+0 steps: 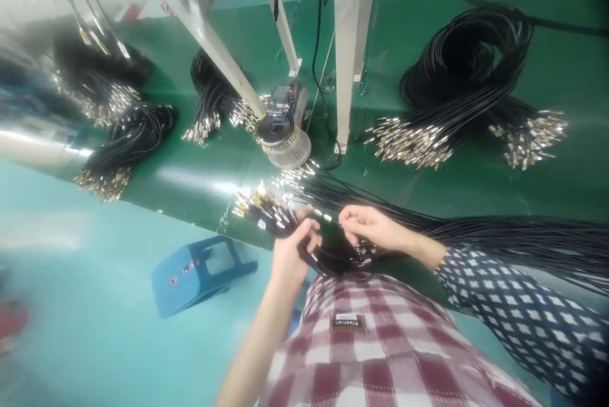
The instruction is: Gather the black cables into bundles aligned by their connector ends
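My left hand is curled round a bundle of black cables, whose metal connector ends fan out beyond it to the upper left. Close by on the right, my right hand pinches a single thin cable, with its metal end pointing toward the left hand. Part of the bundle lies across my lap, near the checked apron. Behind both hands, long loose cables stretch off to the right, with their connector ends by a round grey device.
Tied cable coils lie on the green surface: a large one at the right, another at centre left, and more farther left. White table legs rise behind the hands. A blue stool is on the floor at the left.
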A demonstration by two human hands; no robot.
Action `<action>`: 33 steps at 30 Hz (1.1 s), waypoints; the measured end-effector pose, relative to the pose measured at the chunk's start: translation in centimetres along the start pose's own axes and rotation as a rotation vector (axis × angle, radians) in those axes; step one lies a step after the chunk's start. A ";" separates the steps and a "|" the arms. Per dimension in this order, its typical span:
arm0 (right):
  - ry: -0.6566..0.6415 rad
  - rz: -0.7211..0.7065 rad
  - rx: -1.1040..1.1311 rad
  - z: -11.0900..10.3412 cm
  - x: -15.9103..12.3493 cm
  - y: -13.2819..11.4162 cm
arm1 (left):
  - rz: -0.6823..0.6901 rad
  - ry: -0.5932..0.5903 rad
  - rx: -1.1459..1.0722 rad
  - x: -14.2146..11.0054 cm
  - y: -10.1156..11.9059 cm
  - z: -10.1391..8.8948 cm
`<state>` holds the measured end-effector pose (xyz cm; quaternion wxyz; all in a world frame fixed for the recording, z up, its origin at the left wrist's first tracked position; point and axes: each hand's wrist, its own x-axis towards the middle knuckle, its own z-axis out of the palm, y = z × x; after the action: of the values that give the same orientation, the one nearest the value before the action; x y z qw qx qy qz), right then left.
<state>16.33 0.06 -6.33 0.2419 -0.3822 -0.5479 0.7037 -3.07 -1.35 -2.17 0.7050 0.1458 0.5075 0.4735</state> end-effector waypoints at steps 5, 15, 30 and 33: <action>-0.006 0.026 0.006 1.0 -1.0 -2.6 | 0.009 -0.007 0.103 -0.2 0.4 1.4; 0.212 -0.197 -1.002 -0.9 -5.2 5.2 | 0.012 0.096 -0.022 -0.5 -0.1 0.4; 0.259 -0.132 -0.558 5.3 -0.2 -5.4 | 0.026 0.028 -0.026 -1.2 -0.1 -0.4; 0.161 -0.009 -0.425 5.7 0.8 -5.8 | -0.028 0.043 -0.002 -1.3 -0.3 -1.0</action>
<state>10.81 -1.01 -0.42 0.2019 -0.4772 -0.6645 0.5385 -3.87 -2.80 -2.08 0.7008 0.1277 0.5238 0.4671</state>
